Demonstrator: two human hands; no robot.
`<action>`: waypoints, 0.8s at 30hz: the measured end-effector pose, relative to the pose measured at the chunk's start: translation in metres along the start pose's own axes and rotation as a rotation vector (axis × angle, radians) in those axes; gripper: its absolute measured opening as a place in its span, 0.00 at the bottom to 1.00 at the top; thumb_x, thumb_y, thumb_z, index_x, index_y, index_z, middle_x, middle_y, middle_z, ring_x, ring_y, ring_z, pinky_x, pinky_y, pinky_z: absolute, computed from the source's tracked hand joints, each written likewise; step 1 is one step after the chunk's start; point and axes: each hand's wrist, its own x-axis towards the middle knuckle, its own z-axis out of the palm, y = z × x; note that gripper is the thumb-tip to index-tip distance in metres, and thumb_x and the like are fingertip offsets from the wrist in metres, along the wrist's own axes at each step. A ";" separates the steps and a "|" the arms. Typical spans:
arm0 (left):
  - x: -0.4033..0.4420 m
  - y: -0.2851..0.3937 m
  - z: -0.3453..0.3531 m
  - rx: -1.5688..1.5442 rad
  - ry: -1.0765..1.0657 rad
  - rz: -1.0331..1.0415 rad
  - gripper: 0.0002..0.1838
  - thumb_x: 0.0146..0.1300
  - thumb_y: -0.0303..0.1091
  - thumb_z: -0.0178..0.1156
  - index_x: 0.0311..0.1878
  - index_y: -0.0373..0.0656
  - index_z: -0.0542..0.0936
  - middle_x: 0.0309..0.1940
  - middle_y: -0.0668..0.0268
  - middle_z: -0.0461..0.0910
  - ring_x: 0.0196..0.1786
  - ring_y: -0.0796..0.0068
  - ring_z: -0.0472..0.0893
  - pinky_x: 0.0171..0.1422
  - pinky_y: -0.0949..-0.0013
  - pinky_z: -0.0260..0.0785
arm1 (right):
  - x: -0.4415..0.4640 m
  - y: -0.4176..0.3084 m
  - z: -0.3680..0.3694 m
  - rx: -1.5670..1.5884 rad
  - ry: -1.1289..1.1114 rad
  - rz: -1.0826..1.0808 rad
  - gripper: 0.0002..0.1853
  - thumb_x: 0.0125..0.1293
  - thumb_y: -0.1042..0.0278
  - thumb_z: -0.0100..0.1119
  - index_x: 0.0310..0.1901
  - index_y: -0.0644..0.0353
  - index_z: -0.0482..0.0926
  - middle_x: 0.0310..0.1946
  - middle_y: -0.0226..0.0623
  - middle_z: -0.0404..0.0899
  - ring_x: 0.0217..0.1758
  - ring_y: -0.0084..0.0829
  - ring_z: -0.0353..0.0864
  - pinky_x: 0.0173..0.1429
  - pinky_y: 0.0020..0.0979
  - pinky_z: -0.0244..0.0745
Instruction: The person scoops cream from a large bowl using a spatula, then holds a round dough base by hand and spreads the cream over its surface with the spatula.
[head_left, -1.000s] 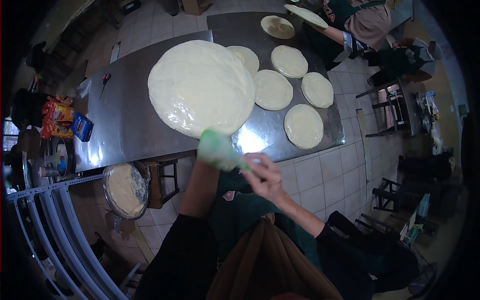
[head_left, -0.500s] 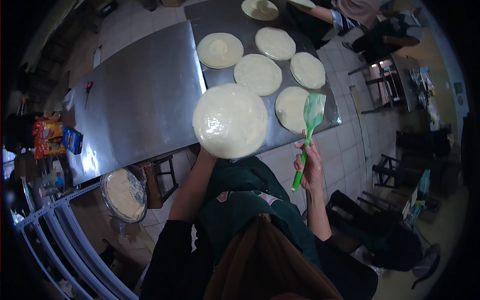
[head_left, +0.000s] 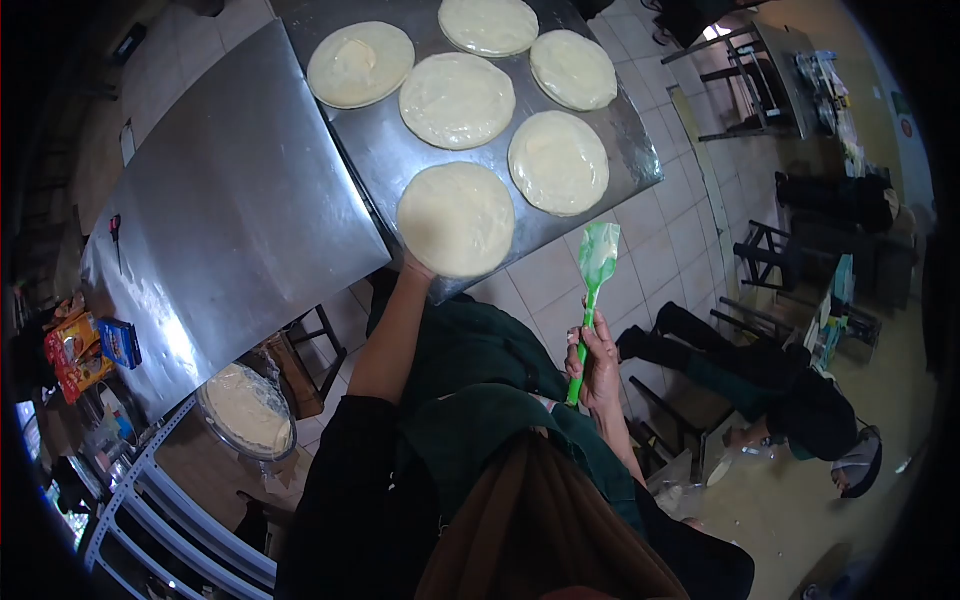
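A round, flat piece of dough (head_left: 456,220) lies at the near edge of the dark tabletop, with my left hand (head_left: 418,266) at its lower left side. Most of that hand is hidden beneath the dough, so its fingers do not show. My right hand (head_left: 598,368) is closed on the handle of a green spatula (head_left: 599,255), held upright off the table's edge, with pale cream smeared on its blade. Several more shiny dough rounds (head_left: 458,100) lie beyond on the dark tabletop (head_left: 365,150); one at the upper left has a pale dollop on top.
A metal table (head_left: 230,220) adjoins on the left, carrying scissors (head_left: 116,240). Food packets (head_left: 78,355) and a blue box (head_left: 119,342) stand at its left edge. A bowl of pale cream (head_left: 245,412) sits below it. Another person (head_left: 815,415) is at the lower right.
The dough at my left hand has moved from close to the camera down to the table. My right hand has moved right with the spatula, then slightly down. The view has shifted.
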 end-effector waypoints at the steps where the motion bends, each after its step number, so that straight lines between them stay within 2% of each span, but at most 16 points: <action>1: -0.004 0.003 -0.006 0.056 0.078 0.014 0.25 0.71 0.47 0.41 0.66 0.43 0.63 0.63 0.57 0.68 0.63 0.58 0.70 0.64 0.49 0.66 | 0.000 0.001 -0.001 0.002 0.016 0.000 0.22 0.70 0.71 0.47 0.65 0.56 0.60 0.32 0.36 0.74 0.14 0.18 0.65 0.17 0.19 0.60; 3: -0.011 0.008 0.007 0.178 0.227 0.044 0.24 0.71 0.44 0.41 0.64 0.40 0.64 0.61 0.56 0.69 0.62 0.59 0.71 0.64 0.49 0.66 | 0.001 0.003 -0.005 0.034 0.035 -0.007 0.22 0.70 0.70 0.48 0.65 0.56 0.60 0.32 0.36 0.74 0.14 0.18 0.64 0.17 0.18 0.60; 5: -0.033 -0.001 0.045 0.222 0.470 0.020 0.22 0.71 0.41 0.41 0.62 0.37 0.65 0.61 0.54 0.69 0.62 0.58 0.71 0.65 0.50 0.64 | 0.007 0.004 -0.008 0.036 0.049 -0.028 0.23 0.70 0.70 0.48 0.65 0.56 0.60 0.31 0.36 0.74 0.14 0.18 0.64 0.16 0.18 0.59; 7: -0.072 -0.003 0.069 0.302 0.994 -0.059 0.26 0.70 0.43 0.42 0.65 0.37 0.61 0.64 0.53 0.65 0.64 0.55 0.68 0.67 0.49 0.60 | 0.014 0.005 -0.012 0.010 0.060 -0.056 0.23 0.70 0.70 0.49 0.65 0.56 0.60 0.31 0.35 0.75 0.13 0.17 0.64 0.15 0.18 0.58; 9: -0.104 -0.010 0.102 0.613 1.081 -0.015 0.26 0.70 0.43 0.42 0.65 0.37 0.62 0.64 0.55 0.65 0.64 0.55 0.68 0.68 0.54 0.60 | 0.028 0.004 -0.010 -0.086 0.085 -0.098 0.21 0.70 0.68 0.49 0.64 0.58 0.62 0.29 0.34 0.74 0.12 0.16 0.63 0.15 0.17 0.57; 12: -0.118 0.001 0.156 0.701 0.843 0.041 0.26 0.70 0.43 0.41 0.66 0.37 0.61 0.66 0.56 0.63 0.67 0.56 0.65 0.71 0.56 0.57 | 0.050 0.001 0.004 -0.314 0.133 -0.164 0.19 0.71 0.68 0.48 0.62 0.60 0.67 0.28 0.32 0.76 0.12 0.14 0.61 0.15 0.17 0.54; 15: -0.086 0.041 0.176 0.715 0.616 0.164 0.27 0.70 0.43 0.42 0.66 0.37 0.60 0.67 0.56 0.62 0.69 0.57 0.62 0.73 0.56 0.54 | 0.085 -0.003 0.030 -0.611 0.099 -0.224 0.19 0.70 0.70 0.50 0.62 0.61 0.68 0.29 0.31 0.77 0.14 0.12 0.61 0.16 0.16 0.54; 18: -0.026 0.086 0.180 0.735 0.560 0.283 0.26 0.71 0.41 0.41 0.68 0.38 0.58 0.71 0.58 0.55 0.71 0.59 0.58 0.72 0.55 0.53 | 0.138 -0.002 0.065 -0.822 -0.041 -0.336 0.19 0.68 0.72 0.51 0.61 0.63 0.70 0.34 0.34 0.80 0.24 0.16 0.71 0.28 0.19 0.66; 20: 0.018 0.108 0.180 0.750 0.602 0.328 0.28 0.70 0.42 0.42 0.69 0.37 0.56 0.71 0.57 0.52 0.72 0.59 0.55 0.72 0.55 0.54 | 0.188 0.008 0.092 -0.920 -0.156 -0.656 0.19 0.67 0.73 0.52 0.60 0.61 0.71 0.39 0.40 0.81 0.33 0.22 0.77 0.38 0.23 0.72; 22: 0.059 0.124 0.179 0.748 0.675 0.366 0.30 0.69 0.42 0.44 0.69 0.37 0.53 0.72 0.57 0.48 0.73 0.60 0.52 0.72 0.54 0.54 | 0.208 -0.012 0.149 -1.074 -0.143 -0.465 0.19 0.66 0.72 0.52 0.59 0.58 0.73 0.44 0.45 0.81 0.40 0.30 0.82 0.46 0.29 0.74; 24: 0.091 0.135 0.178 0.736 0.789 0.388 0.32 0.68 0.41 0.46 0.70 0.37 0.50 0.74 0.58 0.42 0.74 0.61 0.49 0.71 0.54 0.55 | 0.255 -0.004 0.181 -1.154 -0.180 -0.662 0.20 0.64 0.72 0.52 0.59 0.54 0.74 0.41 0.48 0.81 0.39 0.39 0.83 0.46 0.34 0.75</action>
